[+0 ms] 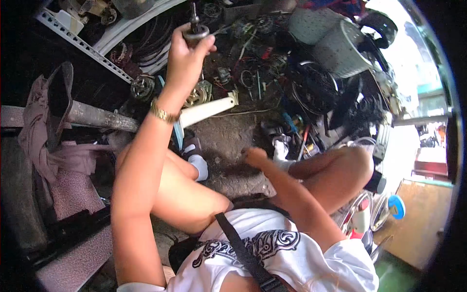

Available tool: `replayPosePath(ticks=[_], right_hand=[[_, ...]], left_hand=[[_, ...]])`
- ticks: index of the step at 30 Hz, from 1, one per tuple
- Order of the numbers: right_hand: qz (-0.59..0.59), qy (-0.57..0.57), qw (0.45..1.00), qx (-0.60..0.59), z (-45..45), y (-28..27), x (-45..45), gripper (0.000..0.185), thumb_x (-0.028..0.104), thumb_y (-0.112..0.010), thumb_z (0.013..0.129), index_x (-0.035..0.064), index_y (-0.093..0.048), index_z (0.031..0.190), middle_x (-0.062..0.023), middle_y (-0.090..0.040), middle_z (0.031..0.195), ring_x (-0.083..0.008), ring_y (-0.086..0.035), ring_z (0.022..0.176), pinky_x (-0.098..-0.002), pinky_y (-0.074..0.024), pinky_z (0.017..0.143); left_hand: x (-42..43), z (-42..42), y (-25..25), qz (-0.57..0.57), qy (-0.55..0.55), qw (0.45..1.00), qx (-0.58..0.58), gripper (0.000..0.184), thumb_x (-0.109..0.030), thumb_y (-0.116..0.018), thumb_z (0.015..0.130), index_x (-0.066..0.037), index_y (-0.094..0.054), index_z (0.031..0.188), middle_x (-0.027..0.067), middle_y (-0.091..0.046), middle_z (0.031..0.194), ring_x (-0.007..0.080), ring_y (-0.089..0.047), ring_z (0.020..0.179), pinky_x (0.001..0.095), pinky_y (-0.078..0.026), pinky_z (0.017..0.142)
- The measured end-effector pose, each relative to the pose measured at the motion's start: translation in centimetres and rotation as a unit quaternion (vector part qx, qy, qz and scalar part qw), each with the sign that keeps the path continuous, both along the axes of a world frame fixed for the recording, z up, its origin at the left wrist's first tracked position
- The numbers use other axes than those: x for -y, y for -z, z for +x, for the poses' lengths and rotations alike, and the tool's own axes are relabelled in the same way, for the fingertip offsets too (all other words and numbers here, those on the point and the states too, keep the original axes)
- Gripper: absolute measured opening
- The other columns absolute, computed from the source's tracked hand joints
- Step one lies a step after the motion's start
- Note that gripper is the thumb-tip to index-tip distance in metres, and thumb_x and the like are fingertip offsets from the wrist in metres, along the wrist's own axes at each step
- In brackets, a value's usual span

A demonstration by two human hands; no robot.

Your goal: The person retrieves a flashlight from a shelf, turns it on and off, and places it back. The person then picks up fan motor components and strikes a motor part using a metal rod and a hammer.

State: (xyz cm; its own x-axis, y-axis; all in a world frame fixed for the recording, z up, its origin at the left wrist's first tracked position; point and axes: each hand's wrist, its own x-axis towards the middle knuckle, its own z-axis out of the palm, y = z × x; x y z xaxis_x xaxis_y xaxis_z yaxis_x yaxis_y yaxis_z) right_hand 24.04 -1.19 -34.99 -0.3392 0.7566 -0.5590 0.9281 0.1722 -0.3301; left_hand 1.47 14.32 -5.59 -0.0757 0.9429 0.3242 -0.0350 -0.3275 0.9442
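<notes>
At the top of the head view, my left hand [187, 53] is raised with its fingers wrapped round a round metal part [196, 33] with a thin shaft pointing up. A gold watch [164, 113] is on that wrist. My right hand [255, 157] is low over the dark floor between my knees, fingers curled; whether it holds anything is hidden by blur and its small size. Below the left hand lie a cream-coloured bracket [206, 111] and a brass-coloured round part [198, 96].
Grey perforated baskets [343, 48] stand at the upper right beside tangled cables. Wires and small parts litter the floor [228, 138] ahead. Tools, including a red-handled one [305, 135], lie by my right foot. A thick metal pipe [99, 116] and cloth [36, 121] are at left.
</notes>
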Motion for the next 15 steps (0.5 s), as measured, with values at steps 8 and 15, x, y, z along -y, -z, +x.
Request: replayPosePath(ticks=[8,15], right_hand=[[0.124,0.009,0.989,-0.080,0.8,-3.1,-3.3,0.032,0.022,-0.058,0.076,0.0106,-0.059,0.106,-0.0168,-0.063,0.092,-0.0356,-0.059,0.087,-0.0423,-0.0478,0.075],[0.154,-0.121,0.966,-0.168,-8.1,3.0,-2.3,0.038,0.021,-0.056,0.078,0.0051,-0.054,0.112,-0.0146,-0.050,0.120,-0.0335,-0.054,0.101,-0.0395,-0.0451,0.086]], left_hand=[[0.6,3.3,-2.5,0.046,0.024,0.998,-0.020,0.035,-0.017,-0.064,0.082,-0.001,-0.045,0.106,0.0036,-0.057,0.088,0.0119,-0.060,0.075,0.0244,-0.047,0.067],[2.7,1.6,-1.5,-0.026,0.033,0.999,0.033,0.040,-0.012,-0.061,0.083,-0.001,-0.039,0.115,0.0048,-0.057,0.093,0.0112,-0.057,0.074,0.0249,-0.048,0.069]])
